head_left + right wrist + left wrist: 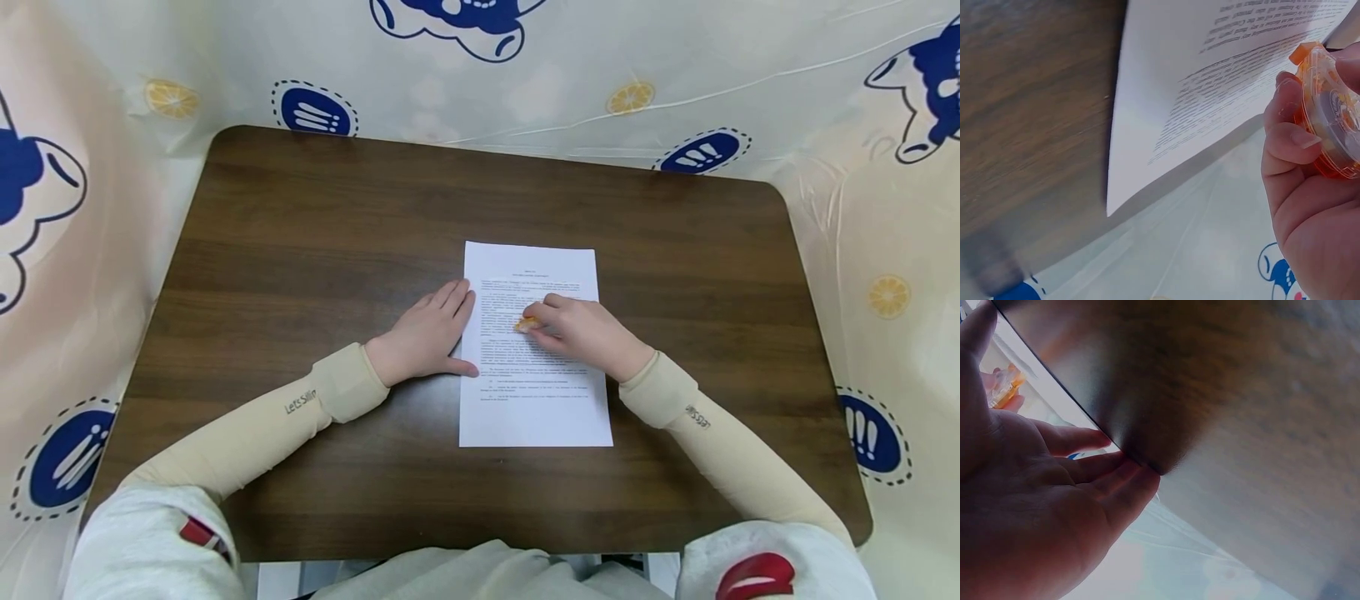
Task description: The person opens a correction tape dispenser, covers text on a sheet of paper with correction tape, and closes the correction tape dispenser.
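A printed sheet of paper (536, 423) lies on the brown wooden table, its lines of text running across the page. My right hand (581, 332) pinches an orange see-through correction tape dispenser (1333, 122) over the middle of the text. In the right wrist view, thumb and fingers curl around its sides, and an orange tip sticks out. Whether that tip touches the paper cannot be made out. With its fingers straight, my left hand (426, 335) rests flat across the left edge of the sheet, the thumb lower down on the margin.
Dark wood of the table (337, 208) surrounds the sheet on all sides. A pale plastic curtain (525, 100) with blue figures and orange slices hangs around the back and sides. Beige sleeves (255, 429) cover both forearms.
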A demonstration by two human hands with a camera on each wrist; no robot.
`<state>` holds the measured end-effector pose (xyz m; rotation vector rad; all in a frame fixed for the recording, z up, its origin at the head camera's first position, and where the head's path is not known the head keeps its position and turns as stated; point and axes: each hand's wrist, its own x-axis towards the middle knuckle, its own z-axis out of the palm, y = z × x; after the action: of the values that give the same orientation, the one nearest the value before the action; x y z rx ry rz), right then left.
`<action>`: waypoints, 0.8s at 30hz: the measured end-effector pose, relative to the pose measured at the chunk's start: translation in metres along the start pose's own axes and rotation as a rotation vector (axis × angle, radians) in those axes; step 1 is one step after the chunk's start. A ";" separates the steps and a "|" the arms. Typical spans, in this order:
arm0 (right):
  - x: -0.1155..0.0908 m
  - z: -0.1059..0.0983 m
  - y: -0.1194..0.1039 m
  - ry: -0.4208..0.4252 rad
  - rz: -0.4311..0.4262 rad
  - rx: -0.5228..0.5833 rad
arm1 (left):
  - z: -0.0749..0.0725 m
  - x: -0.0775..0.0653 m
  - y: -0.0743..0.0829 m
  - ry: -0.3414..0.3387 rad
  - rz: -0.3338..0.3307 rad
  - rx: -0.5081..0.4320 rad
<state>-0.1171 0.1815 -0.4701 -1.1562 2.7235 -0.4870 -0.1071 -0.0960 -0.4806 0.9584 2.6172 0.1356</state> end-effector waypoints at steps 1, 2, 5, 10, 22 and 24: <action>0.000 0.000 -0.001 -0.003 -0.002 -0.003 | 0.000 0.000 0.000 -0.002 0.000 -0.001; 0.001 0.001 -0.001 -0.003 -0.006 -0.005 | 0.000 0.000 0.000 -0.001 0.002 -0.002; 0.002 0.001 -0.003 0.002 -0.016 -0.011 | 0.000 0.000 0.000 0.007 0.009 -0.006; 0.005 0.001 -0.007 0.015 -0.031 -0.015 | -0.001 -0.001 0.001 0.018 0.013 -0.016; 0.010 0.002 -0.012 -0.006 -0.033 -0.025 | -0.001 -0.001 0.000 0.025 0.014 -0.016; 0.011 0.001 -0.014 -0.016 -0.030 -0.031 | -0.001 -0.001 0.000 0.026 0.014 -0.019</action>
<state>-0.1151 0.1644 -0.4663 -1.2042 2.7129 -0.4386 -0.1064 -0.0968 -0.4794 0.9756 2.6279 0.1768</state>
